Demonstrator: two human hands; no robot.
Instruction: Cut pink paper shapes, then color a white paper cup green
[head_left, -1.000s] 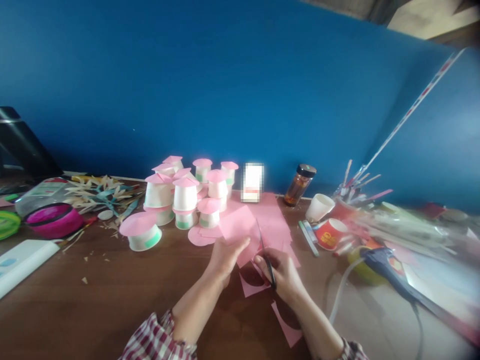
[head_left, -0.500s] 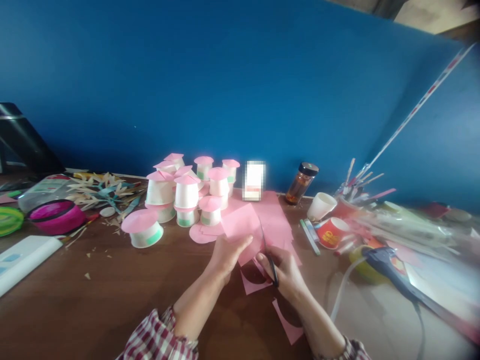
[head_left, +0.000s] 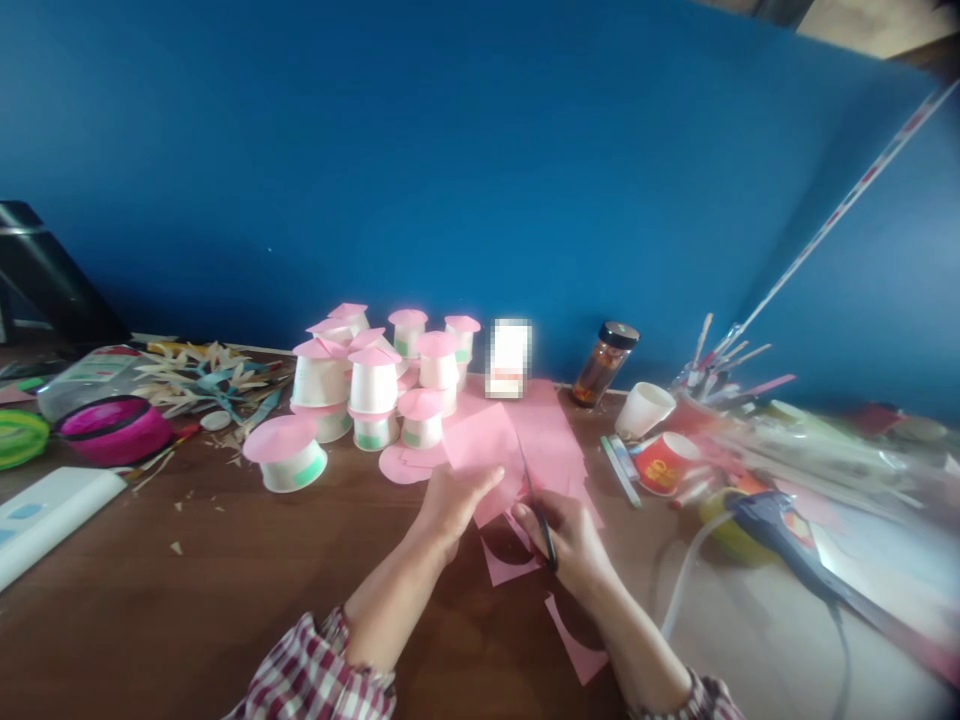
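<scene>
Between thumb and fingers, my left hand [head_left: 457, 500] grips a sheet of pink paper [head_left: 484, 445]. My right hand [head_left: 566, 540] is closed around the black handles of a pair of scissors [head_left: 546, 535]. The blades point away from me at the right edge of the held sheet. Beneath, a stack of pink paper [head_left: 551, 430] lies flat. Pink offcuts [head_left: 514, 570] with curved cut edges lie near my right wrist. To the left stand several white paper cups [head_left: 373, 387], upside down and topped with pink paper pieces, some stacked.
A glue gun [head_left: 772, 525] with its cord lies at right, near a red paper cup [head_left: 666, 463], a white cup [head_left: 645, 408] and a lidded jar of brown liquid [head_left: 604, 370]. At left are a magenta pouch [head_left: 116, 430], wooden scraps [head_left: 214, 378] and a white power strip [head_left: 56, 520].
The view has shifted slightly, so everything sits a little to the right and higher. Both hands keep their hold on the paper and scissors, with hardly any movement between them.
</scene>
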